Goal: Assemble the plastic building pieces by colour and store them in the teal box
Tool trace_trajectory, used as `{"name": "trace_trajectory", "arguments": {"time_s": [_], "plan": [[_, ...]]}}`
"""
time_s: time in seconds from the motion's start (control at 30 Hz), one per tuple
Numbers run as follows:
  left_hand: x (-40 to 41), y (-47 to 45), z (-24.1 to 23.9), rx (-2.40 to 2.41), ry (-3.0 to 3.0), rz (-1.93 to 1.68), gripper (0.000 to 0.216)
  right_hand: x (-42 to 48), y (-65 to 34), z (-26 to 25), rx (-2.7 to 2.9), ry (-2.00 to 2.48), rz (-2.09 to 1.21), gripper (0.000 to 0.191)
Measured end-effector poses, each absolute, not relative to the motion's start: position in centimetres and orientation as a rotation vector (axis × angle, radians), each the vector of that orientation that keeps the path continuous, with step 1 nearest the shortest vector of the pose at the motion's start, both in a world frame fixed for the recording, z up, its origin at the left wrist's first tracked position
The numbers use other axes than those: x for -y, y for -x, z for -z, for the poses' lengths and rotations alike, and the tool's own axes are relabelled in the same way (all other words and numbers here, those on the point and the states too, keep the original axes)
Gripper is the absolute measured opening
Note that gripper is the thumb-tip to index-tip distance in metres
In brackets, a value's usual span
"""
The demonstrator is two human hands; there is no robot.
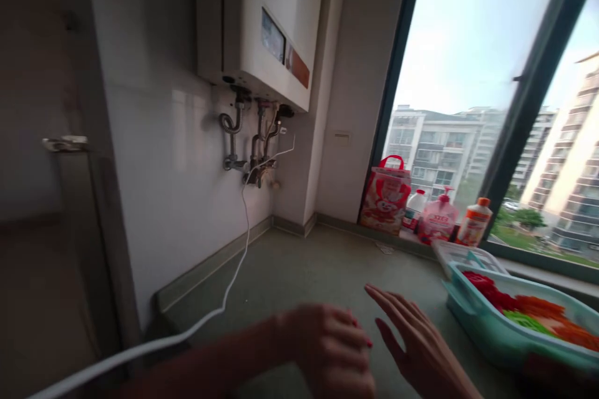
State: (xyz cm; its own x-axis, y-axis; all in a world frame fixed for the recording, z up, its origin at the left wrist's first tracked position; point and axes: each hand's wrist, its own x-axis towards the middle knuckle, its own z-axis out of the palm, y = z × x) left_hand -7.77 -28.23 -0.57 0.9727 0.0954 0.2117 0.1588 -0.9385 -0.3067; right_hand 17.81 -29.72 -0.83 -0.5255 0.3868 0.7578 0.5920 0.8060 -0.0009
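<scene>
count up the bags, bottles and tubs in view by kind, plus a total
Red-handled bag: 1
Pump bottle: 1
Capped bottles: 2 (red-capped bottle, orange-capped bottle)
Teal tub: 1
Total: 5

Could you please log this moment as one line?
left hand: curled, blurred, contents unclear | right hand: open, nothing visibly held | tub: right of both hands
</scene>
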Motion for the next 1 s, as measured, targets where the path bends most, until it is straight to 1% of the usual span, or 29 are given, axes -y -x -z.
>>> {"name": "trace_trajectory", "arguments": {"time_s": [0.03,0.1,0.17,0.23,0.37,0.47,0.53,0.73,0.83,0.93,1.0], "plan": [[27.1,7.9,0.6,0.202,2.816,0.300,0.034,28.5,-17.6,2.8,2.233,0.768,0.283,0.060],[24.5,7.9,1.2,0.277,2.873,0.373,0.043,27.2,-17.8,6.4,2.363,0.861,0.156,0.056],[22.3,8.1,2.3,0.399,2.922,0.464,0.044,26.9,-18.1,8.6,2.421,0.915,0.064,0.051],[21.1,8.5,3.5,0.503,2.965,0.552,0.047,27.3,-18.2,9.0,2.421,0.961,0.011,0.044],[22.0,9.4,4.4,0.667,3.091,0.648,0.066,28.7,-17.4,7.0,2.367,1.064,-0.112,0.033],[22.9,9.6,3.8,0.809,3.165,0.733,0.059,29.2,-16.9,5.7,2.324,1.089,-0.189,0.029],[22.9,9.5,3.4,0.851,3.209,0.716,0.051,29.1,-17.0,5.6,2.303,1.102,-0.219,0.027],[22.5,9.1,3.1,0.898,3.237,0.704,0.052,28.6,-17.7,5.8,2.276,1.084,-0.232,0.022],[22.6,9.2,3.0,0.881,3.282,0.698,0.046,28.6,-17.8,5.7,2.273,1.106,-0.212,0.019],[22.5,9.4,3.1,0.872,3.322,0.759,0.040,28.6,-17.9,5.6,2.258,1.133,-0.213,0.019],[22.3,9.4,3.4,0.907,3.339,0.821,0.041,28.6,-18.0,5.5,2.244,1.162,-0.222,0.020]]}}
